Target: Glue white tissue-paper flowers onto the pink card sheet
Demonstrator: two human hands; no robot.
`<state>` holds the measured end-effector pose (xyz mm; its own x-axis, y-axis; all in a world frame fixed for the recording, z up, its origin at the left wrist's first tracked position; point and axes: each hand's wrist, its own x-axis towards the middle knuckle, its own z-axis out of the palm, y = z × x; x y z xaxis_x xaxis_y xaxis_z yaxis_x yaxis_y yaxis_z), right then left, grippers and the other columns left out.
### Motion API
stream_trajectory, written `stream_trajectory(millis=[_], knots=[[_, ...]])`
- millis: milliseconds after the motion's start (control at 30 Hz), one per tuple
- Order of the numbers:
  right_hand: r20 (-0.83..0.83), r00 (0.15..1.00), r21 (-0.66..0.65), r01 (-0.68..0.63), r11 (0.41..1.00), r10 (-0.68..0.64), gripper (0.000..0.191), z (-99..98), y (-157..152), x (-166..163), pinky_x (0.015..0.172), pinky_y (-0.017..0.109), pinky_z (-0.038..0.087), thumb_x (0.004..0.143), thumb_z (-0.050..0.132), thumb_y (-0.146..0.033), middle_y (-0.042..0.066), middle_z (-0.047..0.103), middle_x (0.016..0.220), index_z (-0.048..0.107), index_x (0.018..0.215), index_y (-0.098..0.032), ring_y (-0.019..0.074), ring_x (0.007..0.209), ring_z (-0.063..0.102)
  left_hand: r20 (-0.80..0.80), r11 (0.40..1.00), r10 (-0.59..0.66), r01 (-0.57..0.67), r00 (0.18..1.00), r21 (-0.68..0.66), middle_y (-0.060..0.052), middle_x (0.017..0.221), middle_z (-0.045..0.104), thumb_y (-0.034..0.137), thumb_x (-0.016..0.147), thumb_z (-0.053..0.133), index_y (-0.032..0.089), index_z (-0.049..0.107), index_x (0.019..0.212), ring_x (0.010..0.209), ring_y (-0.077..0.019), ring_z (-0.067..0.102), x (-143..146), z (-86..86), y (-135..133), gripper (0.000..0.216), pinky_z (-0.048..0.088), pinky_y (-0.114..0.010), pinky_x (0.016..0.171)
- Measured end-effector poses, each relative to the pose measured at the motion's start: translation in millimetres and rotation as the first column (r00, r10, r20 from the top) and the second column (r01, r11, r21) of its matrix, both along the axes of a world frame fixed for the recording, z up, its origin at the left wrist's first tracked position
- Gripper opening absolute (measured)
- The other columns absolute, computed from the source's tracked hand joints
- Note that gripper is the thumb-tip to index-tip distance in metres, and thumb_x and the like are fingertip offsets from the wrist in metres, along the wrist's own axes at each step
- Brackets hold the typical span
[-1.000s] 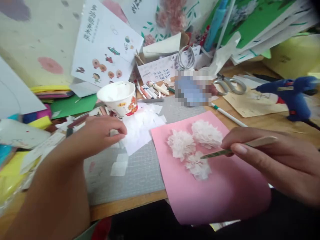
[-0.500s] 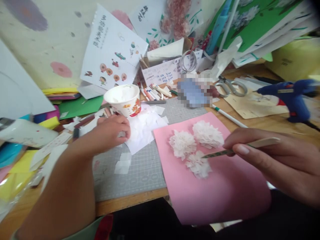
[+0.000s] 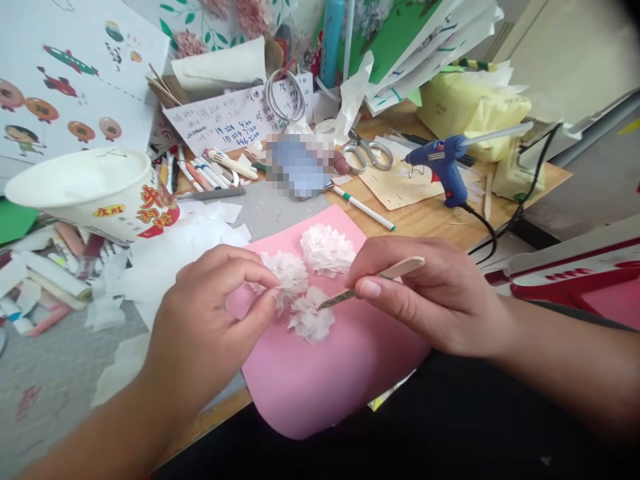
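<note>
A pink paper sheet [image 3: 320,380] lies over the desk's front edge with three white tissue flowers [image 3: 327,248] glued near its top. My left hand [image 3: 210,320] pinches a small white tissue piece [image 3: 280,288] between thumb and forefinger, right at the left flower. My right hand [image 3: 430,293] grips a thin wooden stick [image 3: 380,277] whose tip points at the lower flower [image 3: 311,320].
A paper cup [image 3: 95,193] stands at the left beside loose tissue squares [image 3: 170,247] on a grey cutting mat [image 3: 55,380]. Pens, scissors [image 3: 367,152], a white marker [image 3: 364,208] and a blue glue gun [image 3: 443,167] with its cord lie behind. Papers are stacked at the back.
My left hand has come from the tissue pile by the cup over to the flowers, now pinching a tissue piece. The view has swung right; my right hand keeps the stick.
</note>
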<state>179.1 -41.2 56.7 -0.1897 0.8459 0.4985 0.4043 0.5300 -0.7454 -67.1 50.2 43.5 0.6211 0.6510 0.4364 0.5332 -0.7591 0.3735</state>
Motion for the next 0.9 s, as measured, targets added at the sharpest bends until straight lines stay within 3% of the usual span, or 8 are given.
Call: stream_trajectory(millis=[200, 367, 667, 900], knots=[[0.017, 1.000, -0.026, -0.025, 0.999, 0.025, 0.010, -4.7, 0, 1, 0.062, 0.017, 0.052, 0.102, 0.064, -0.014, 0.001, 0.072, 0.079, 0.069, 0.093, -0.016, 0.0078, 0.069, 0.067, -0.010, 0.999, -0.051, 0.051, 0.999, 0.019, 0.002, 0.094, 0.070, 0.023, 0.098, 0.059, 0.030, 0.066, 0.089, 0.089, -0.0207, 0.069, -1, -3.0, -2, 0.014, 0.051, -0.042, 0.085], [0.053, 0.993, -0.013, -0.109, 0.994, 0.110, 0.010, -6.0, -4, 1, 0.072, 0.025, 0.059, 0.102, 0.062, -0.017, 0.005, 0.076, 0.084, 0.067, 0.094, -0.019, 0.0136, 0.078, 0.070, 0.002, 0.992, -0.126, 0.126, 0.992, 0.034, 0.002, 0.093, 0.068, 0.018, 0.098, 0.061, 0.029, 0.066, 0.092, 0.089, -0.0194, 0.067, 2, -10.4, -7, 0.013, 0.045, -0.042, 0.082], [0.138, 0.974, 0.000, -0.182, 0.983, 0.181, 0.012, -2.9, -9, 5, 0.070, 0.026, 0.056, 0.106, 0.061, -0.021, 0.006, 0.071, 0.084, 0.069, 0.098, -0.015, 0.0143, 0.077, 0.067, -0.020, 0.975, -0.213, 0.214, 0.977, 0.061, 0.001, 0.090, 0.069, 0.019, 0.102, 0.060, 0.026, 0.067, 0.085, 0.088, -0.0218, 0.064, 9, -17.5, -13, 0.020, 0.036, -0.046, 0.082], [0.161, 0.967, -0.012, -0.200, 0.980, 0.200, 0.013, -1.6, -9, 7, 0.072, 0.025, 0.055, 0.107, 0.059, -0.022, 0.006, 0.072, 0.088, 0.068, 0.100, -0.017, 0.0134, 0.078, 0.066, -0.046, 0.965, -0.248, 0.251, 0.968, 0.070, 0.000, 0.093, 0.069, 0.020, 0.102, 0.061, 0.026, 0.070, 0.087, 0.090, -0.0229, 0.064, 8, -19.9, -11, 0.019, 0.036, -0.046, 0.080]])
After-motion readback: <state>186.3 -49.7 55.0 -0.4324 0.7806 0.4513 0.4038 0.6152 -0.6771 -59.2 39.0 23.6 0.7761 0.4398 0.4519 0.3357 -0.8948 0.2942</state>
